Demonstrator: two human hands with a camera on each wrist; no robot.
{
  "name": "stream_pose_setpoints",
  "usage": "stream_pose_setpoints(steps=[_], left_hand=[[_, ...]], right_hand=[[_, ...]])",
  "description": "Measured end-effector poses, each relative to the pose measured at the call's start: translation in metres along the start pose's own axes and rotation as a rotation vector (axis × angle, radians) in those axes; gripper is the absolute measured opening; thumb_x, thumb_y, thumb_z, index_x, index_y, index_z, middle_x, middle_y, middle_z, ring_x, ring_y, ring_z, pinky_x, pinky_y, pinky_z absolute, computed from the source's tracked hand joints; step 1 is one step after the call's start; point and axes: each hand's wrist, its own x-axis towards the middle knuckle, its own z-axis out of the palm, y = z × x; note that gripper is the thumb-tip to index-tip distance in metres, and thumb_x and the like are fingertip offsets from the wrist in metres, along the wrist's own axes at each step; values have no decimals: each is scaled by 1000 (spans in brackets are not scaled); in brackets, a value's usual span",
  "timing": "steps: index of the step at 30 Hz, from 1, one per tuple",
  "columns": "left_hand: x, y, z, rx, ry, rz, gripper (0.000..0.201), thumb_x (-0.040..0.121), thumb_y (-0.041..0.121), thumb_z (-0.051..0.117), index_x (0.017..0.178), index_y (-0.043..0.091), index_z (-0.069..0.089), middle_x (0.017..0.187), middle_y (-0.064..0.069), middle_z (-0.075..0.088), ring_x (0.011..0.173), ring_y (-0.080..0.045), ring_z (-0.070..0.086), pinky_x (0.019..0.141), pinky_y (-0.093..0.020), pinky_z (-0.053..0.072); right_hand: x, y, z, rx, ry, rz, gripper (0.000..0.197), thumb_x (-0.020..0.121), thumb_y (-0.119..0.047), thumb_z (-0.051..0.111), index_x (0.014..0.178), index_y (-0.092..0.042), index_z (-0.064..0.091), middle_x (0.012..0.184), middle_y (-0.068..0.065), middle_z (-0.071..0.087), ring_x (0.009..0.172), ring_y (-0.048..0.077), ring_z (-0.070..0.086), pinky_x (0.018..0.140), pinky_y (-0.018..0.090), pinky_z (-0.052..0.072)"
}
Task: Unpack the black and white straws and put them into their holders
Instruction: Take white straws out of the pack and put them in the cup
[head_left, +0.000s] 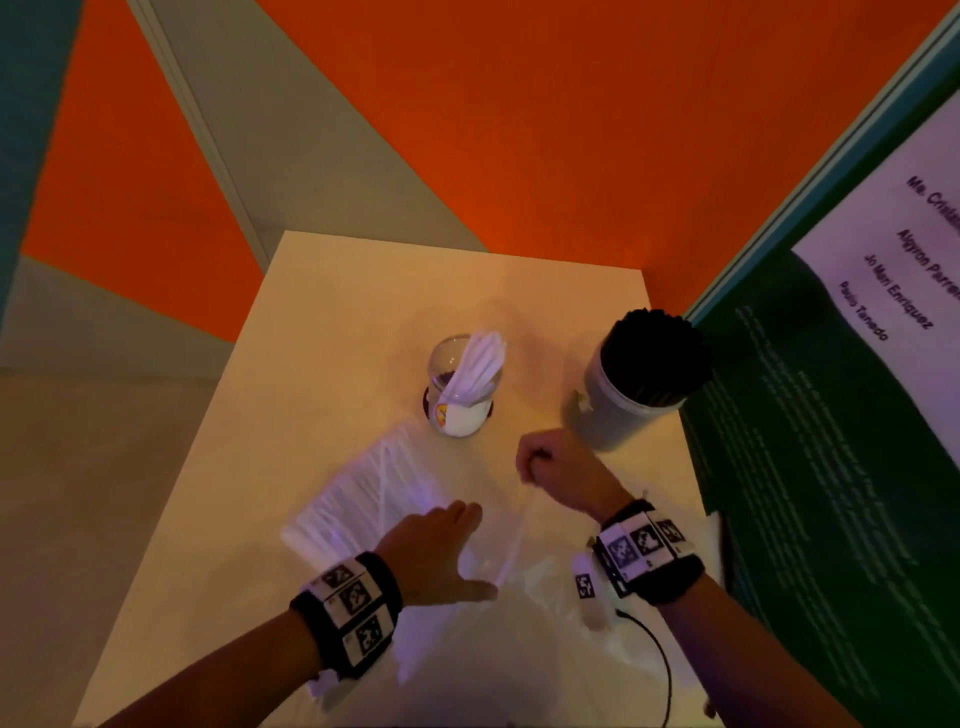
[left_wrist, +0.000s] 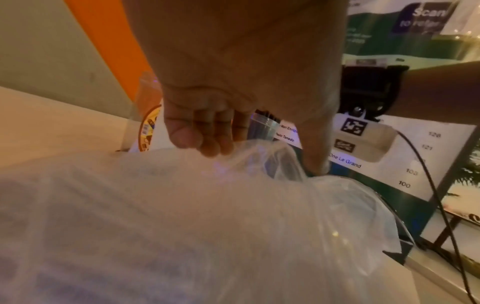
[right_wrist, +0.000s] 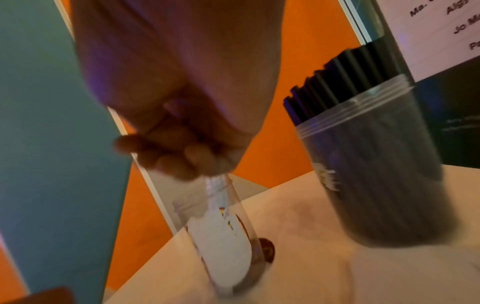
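Left hand (head_left: 441, 545) spread flat on the clear bag (head_left: 363, 499) of white straws. Right hand (head_left: 550, 460) curled, pinching one white straw (head_left: 522, 525) trailing back beneath the wrist. Two jars ahead: one (head_left: 462, 387) partly filled with white straws, one (head_left: 631, 387) packed with black straws (head_left: 654, 353).

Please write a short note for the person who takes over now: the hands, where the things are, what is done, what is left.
Left hand: open, flat on the plastic bag of white straws.
Right hand: closed grip on a thin clear strip of the bag.
Done: black straws fill the right jar; a few white straws stand in the glass jar.
Left: unpack remaining white straws into the glass jar.
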Motion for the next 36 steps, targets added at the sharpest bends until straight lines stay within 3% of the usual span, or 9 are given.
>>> stream_pose_setpoints(steps=[3, 5, 9, 13, 21, 23, 27, 32, 36], left_hand=[[-8, 5, 1, -101, -22, -23, 47, 90, 41, 52, 126, 17, 33, 109, -5, 58, 85, -26, 60, 71, -33, 45], [-11, 4, -4, -273, -17, -42, 34, 92, 29, 53, 121, 18, 38, 101, -5, 62, 79, -22, 60, 67, -27, 42], [-18, -1, -12, -493, 33, -56, 26, 93, 22, 57, 115, 17, 43, 98, -4, 60, 69, -13, 62, 60, -18, 45], [-29, -1, -17, -599, 106, -58, 24, 93, 11, 57, 113, 12, 45, 96, -3, 56, 63, -16, 65, 55, -20, 49], [-40, 10, -15, -687, 170, -66, 20, 94, 11, 55, 112, 8, 47, 100, -11, 57, 73, -34, 66, 67, -47, 54], [-43, 9, -13, -707, 183, -64, 19, 94, 11, 55, 111, 8, 47, 100, -10, 57, 73, -34, 67, 67, -46, 54], [-46, 9, -11, -728, 181, -63, 17, 95, 12, 55, 110, 11, 47, 98, -6, 57, 70, -30, 68, 64, -43, 55], [-46, 8, -9, -721, 187, -65, 15, 94, 13, 55, 106, 18, 47, 92, 4, 57, 66, -24, 68, 58, -31, 55], [-45, 7, -9, -701, 181, -73, 15, 95, 14, 54, 106, 21, 47, 92, 4, 56, 65, -22, 68, 58, -31, 56]], right_hand=[[-33, 9, 23, -111, -537, 165, 35, 70, -1, 42, 62, -23, 68, 59, -6, 65, 51, -1, 54, 59, 17, 46], [-44, 14, 49, -129, -672, 238, 33, 78, 1, 43, 85, -9, 74, 81, 11, 72, 58, 4, 57, 64, 20, 49], [-39, 13, 107, -214, -420, 131, 26, 93, -1, 45, 106, 4, 66, 111, 23, 65, 93, 28, 61, 85, 29, 46], [-21, 11, 149, -365, -223, 157, 31, 97, -10, 39, 122, 0, 55, 121, 20, 59, 111, 34, 57, 96, 43, 44], [-11, 19, 176, -516, -223, 408, 27, 96, -23, 48, 115, -6, 58, 125, 20, 56, 119, 35, 52, 96, 40, 42], [-11, 17, 179, -455, -207, 414, 17, 95, -21, 50, 97, -8, 61, 121, 20, 59, 115, 33, 56, 95, 40, 44], [-11, 15, 181, -423, -223, 372, 13, 98, -16, 45, 97, -8, 56, 121, 19, 57, 113, 31, 56, 92, 39, 43], [-15, 10, 172, -456, -287, 357, 33, 97, -19, 46, 127, -8, 50, 131, 19, 51, 118, 33, 51, 95, 39, 40], [-24, -3, 159, -342, -260, 300, 32, 91, -15, 54, 122, -9, 59, 121, 16, 61, 107, 32, 60, 88, 38, 46]])
